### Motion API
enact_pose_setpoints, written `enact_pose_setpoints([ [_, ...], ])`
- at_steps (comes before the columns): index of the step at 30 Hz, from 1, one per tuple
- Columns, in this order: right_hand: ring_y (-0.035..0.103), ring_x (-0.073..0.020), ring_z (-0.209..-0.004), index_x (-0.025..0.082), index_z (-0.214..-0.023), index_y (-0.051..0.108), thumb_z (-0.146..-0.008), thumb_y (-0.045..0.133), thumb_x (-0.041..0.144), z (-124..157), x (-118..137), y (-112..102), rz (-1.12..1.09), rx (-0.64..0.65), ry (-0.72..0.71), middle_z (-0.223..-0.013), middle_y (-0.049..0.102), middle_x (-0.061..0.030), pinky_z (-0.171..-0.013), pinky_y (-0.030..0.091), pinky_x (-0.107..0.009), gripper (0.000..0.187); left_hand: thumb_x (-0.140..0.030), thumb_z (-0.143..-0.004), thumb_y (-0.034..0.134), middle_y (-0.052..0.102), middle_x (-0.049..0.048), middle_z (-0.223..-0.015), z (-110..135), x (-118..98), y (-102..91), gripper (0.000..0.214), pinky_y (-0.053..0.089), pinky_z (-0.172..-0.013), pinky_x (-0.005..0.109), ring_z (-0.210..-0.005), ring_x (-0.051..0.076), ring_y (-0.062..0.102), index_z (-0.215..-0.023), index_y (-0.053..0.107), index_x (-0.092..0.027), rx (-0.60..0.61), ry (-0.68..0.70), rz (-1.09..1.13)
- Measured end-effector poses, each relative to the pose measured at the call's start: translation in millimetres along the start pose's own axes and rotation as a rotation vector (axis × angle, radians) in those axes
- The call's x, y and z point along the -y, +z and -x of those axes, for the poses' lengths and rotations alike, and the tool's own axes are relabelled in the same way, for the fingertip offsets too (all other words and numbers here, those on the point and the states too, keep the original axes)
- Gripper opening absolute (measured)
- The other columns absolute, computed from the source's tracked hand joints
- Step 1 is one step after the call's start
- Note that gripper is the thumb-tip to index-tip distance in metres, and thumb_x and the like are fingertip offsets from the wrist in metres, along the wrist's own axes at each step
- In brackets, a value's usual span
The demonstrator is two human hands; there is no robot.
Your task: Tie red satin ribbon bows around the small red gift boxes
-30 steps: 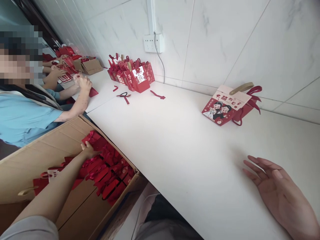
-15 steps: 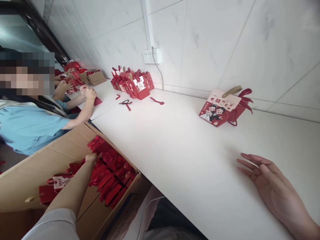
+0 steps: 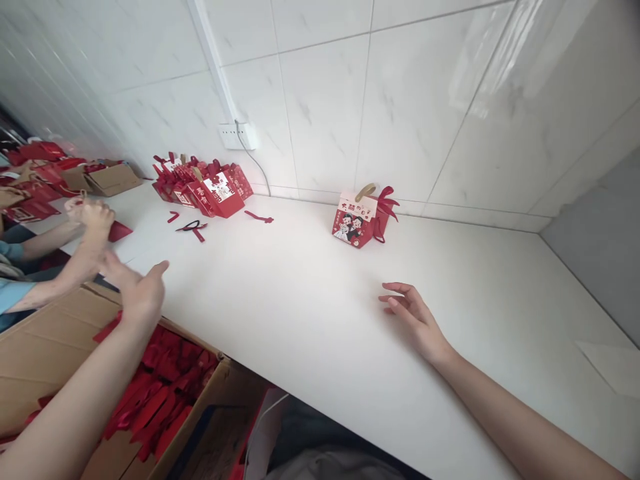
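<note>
While left hand (image 3: 137, 293) hovers, flat red bags (image 3: 160, 393)

wall socket (image 3: 239, 135) | gift bag cluster (image 3: 203, 190) | loose ribbons (image 3: 193, 228) | co-worker's hands (image 3: 89, 217)

Bright white room.
Shiny tiled wall (image 3: 425, 80) behind a long white counter (image 3: 310, 300); socket (image 3: 239, 135) with a cable (image 3: 256, 165); grey wall (image 3: 600, 247) at the right.

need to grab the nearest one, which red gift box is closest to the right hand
The lone gift box with the cartoon couple, standing by itself just beyond the right hand; the other boxes sit clustered far left under the wall socket.
</note>
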State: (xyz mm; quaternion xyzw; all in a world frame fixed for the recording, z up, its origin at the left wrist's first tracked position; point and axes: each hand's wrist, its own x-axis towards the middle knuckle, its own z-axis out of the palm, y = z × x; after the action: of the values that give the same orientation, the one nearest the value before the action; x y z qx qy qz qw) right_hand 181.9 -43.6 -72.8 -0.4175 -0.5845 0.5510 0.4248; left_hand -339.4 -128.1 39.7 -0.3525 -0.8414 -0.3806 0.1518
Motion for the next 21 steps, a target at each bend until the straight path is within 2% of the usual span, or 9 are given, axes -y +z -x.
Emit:
enact_pose_setpoints([
  [2, 0.057, -0.0259, -0.119, 0.033, -0.122, 0.050, -0.090, 0.057, 0.056, 1, -1, 1, 0.034, 0.003, 0.007, -0.118, 0.062, -0.0059, -0.101, 0.045, -0.046, 0.039, -0.051, -0.076, 0.064, -0.025, 0.0144, -0.161, 14, -53, -4.1, 0.110, 0.002, -0.121, 0.052, -0.151, 0.037, -0.011, -0.155, -0.001, -0.011, -0.006, 0.279, 0.004],
  [4, 0.058, -0.0262, -0.115, 0.033, -0.123, 0.049, -0.090, 0.057, 0.057, 0, -3, 2, 0.056, 0.004, 0.000, -0.110, 0.064, -0.0058, -0.099, 0.046, -0.047, 0.042, -0.049, -0.075, 0.065, -0.019, 0.0099, -0.164, 39, -104, -1.2, 0.098, -0.006, -0.119, 0.057, -0.150, 0.039, -0.013, -0.154, 0.019, -0.013, -0.008, 0.542, -0.077],
  [6, 0.061, -0.0256, -0.106, 0.032, -0.123, 0.048, -0.088, 0.058, 0.057, -1, -2, 3, 0.070, 0.000, -0.002, -0.107, 0.064, -0.0061, -0.095, 0.047, -0.046, 0.044, -0.049, -0.082, 0.058, 0.013, 0.0015, -0.165, 72, -148, 14.9, 0.070, -0.003, -0.123, 0.051, -0.153, 0.033, 0.005, -0.146, 0.042, -0.024, 0.292, 0.840, -0.068],
  [8, 0.061, -0.0257, -0.104, 0.030, -0.122, 0.047, -0.087, 0.059, 0.057, -3, -1, 4, 0.071, -0.009, -0.017, -0.106, 0.063, -0.0066, -0.092, 0.049, -0.046, 0.046, -0.048, -0.088, 0.053, 0.032, -0.0026, -0.160, 106, -184, 45.9, 0.059, 0.008, -0.125, 0.043, -0.150, 0.027, 0.024, -0.144, 0.045, -0.034, 0.773, 1.098, 0.014],
  [9, 0.060, -0.0260, -0.107, 0.030, -0.121, 0.047, -0.087, 0.059, 0.056, -5, 0, 4, 0.072, -0.016, -0.025, -0.107, 0.063, -0.0068, -0.091, 0.049, -0.045, 0.045, -0.051, -0.088, 0.053, 0.035, -0.0018, -0.159, 122, -199, 66.0, 0.062, 0.012, -0.124, 0.041, -0.148, 0.026, 0.028, -0.146, 0.043, -0.035, 0.947, 1.123, 0.058],
  [11, 0.057, -0.0260, -0.114, 0.029, -0.118, 0.048, -0.086, 0.060, 0.053, -8, 0, 4, 0.067, -0.045, -0.041, -0.113, 0.060, -0.0075, -0.092, 0.049, -0.043, 0.041, -0.061, -0.078, 0.061, 0.028, 0.0064, -0.161, 148, -225, 111.1, 0.084, 0.020, -0.122, 0.041, -0.148, 0.029, 0.028, -0.151, 0.036, -0.027, 1.092, 0.880, 0.037],
  [13, 0.056, -0.0254, -0.118, 0.029, -0.115, 0.048, -0.086, 0.059, 0.051, -11, -2, 3, 0.063, -0.076, -0.044, -0.118, 0.058, -0.0079, -0.094, 0.049, -0.043, 0.039, -0.067, -0.070, 0.066, 0.022, 0.0190, -0.161, 162, -244, 155.7, 0.106, 0.016, -0.121, 0.051, -0.150, 0.036, 0.020, -0.153, 0.030, -0.012, 1.032, 0.586, -0.039],
  [17, 0.059, -0.0252, -0.113, 0.027, -0.111, 0.051, -0.083, 0.059, 0.046, -25, -11, -1, 0.065, -0.089, -0.015, -0.115, 0.060, -0.0084, -0.093, 0.051, -0.045, 0.035, -0.075, -0.073, 0.056, 0.002, 0.0321, -0.160, 161, -266, 218.0, 0.126, -0.001, -0.120, 0.057, -0.151, 0.040, 0.000, -0.153, 0.003, 0.006, 0.836, 0.443, -0.045],
  [21, 0.064, -0.0270, -0.102, 0.025, -0.105, 0.058, -0.076, 0.066, 0.042, -61, -19, -10, 0.089, -0.084, -0.008, -0.106, 0.063, -0.0085, -0.086, 0.054, -0.047, 0.035, -0.079, -0.064, 0.063, 0.010, 0.0273, -0.161, 149, -272, 245.1, 0.136, 0.006, -0.122, 0.053, -0.152, 0.037, 0.008, -0.155, -0.008, -0.007, 0.699, 0.375, 0.079],
])
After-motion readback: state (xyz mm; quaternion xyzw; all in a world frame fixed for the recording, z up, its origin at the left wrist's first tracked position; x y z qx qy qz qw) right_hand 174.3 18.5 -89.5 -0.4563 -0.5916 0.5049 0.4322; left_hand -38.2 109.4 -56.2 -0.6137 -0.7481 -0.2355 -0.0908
